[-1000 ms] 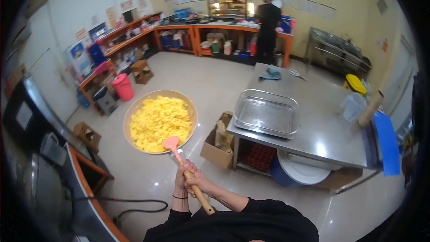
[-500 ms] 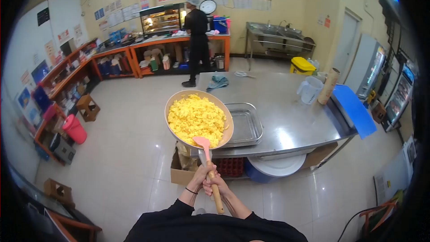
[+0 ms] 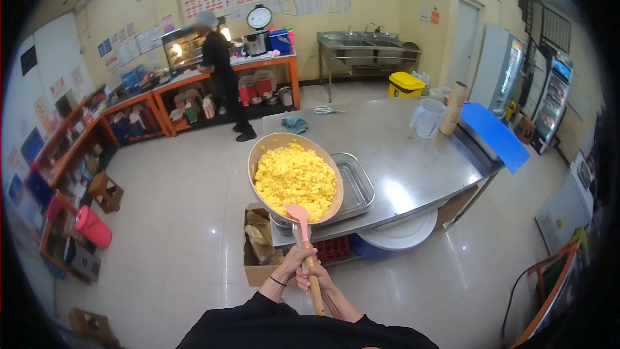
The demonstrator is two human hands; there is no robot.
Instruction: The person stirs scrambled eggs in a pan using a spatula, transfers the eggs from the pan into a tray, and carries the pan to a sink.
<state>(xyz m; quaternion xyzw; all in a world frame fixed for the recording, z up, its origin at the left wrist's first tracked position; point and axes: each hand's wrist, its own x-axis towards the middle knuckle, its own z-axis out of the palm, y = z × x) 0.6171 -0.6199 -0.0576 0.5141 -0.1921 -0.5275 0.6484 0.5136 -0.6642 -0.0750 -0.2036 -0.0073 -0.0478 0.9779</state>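
Note:
A frying pan (image 3: 256, 148) full of scrambled eggs (image 3: 295, 178) is held out in front of me, partly over the near left corner of the steel table. A spatula (image 3: 297, 212) with a pink head and a wooden handle lies over the pan's near rim, its head touching the eggs. My left hand (image 3: 298, 260) is closed around the pan's handle. Just below it, my right hand (image 3: 315, 278) is wrapped around the spatula's wooden handle; whether it also grips the pan handle is hidden. Beside the pan, a rectangular metal tray (image 3: 365, 189) sits on the table.
The steel table (image 3: 381, 136) bears a blue cloth (image 3: 295, 125), a clear measuring jug (image 3: 428, 118), a tall roll (image 3: 454, 108) and a blue sheet (image 3: 496, 134). A cardboard box (image 3: 258, 274) stands below its corner. A co-worker (image 3: 221, 71) stands by the back counter.
My view has turned right, so the room shifts left. The pan now sits a little lower and further right in view, still in my hands. The co-worker's posture has changed.

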